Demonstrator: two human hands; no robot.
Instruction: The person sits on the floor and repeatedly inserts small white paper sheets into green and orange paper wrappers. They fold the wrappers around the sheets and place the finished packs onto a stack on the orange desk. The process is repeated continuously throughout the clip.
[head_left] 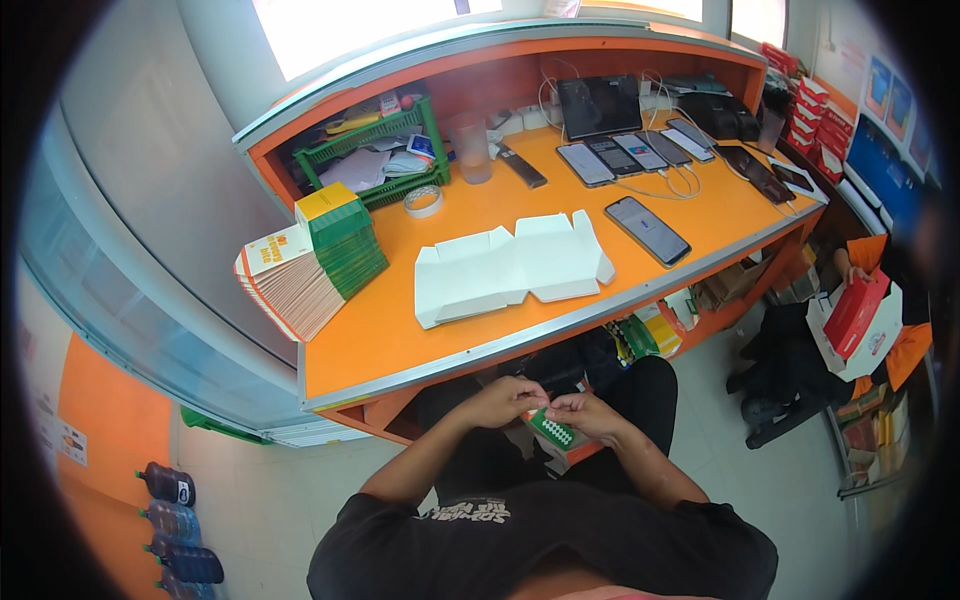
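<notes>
My left hand (508,401) and my right hand (588,414) meet over my lap, below the table's front edge. Both have their fingers pinched together, the tips almost touching. Right beneath them is a green piece with rows of white spots (552,428); whether it is a loose sheet or part of the carton (577,456) on my lap, I cannot tell. What the fingertips pinch is too small to make out. On the orange table (380,350) in front lies an unfolded white carton blank (512,268), its flaps raised.
Stacked folded cartons (318,255) stand at the table's left, near a tape roll (424,202) and green basket (360,155). A phone (648,230) lies right; several more phones with cables lie behind. A co-worker at right holds a red-and-white box (858,322). Water bottles (172,522) line the left floor.
</notes>
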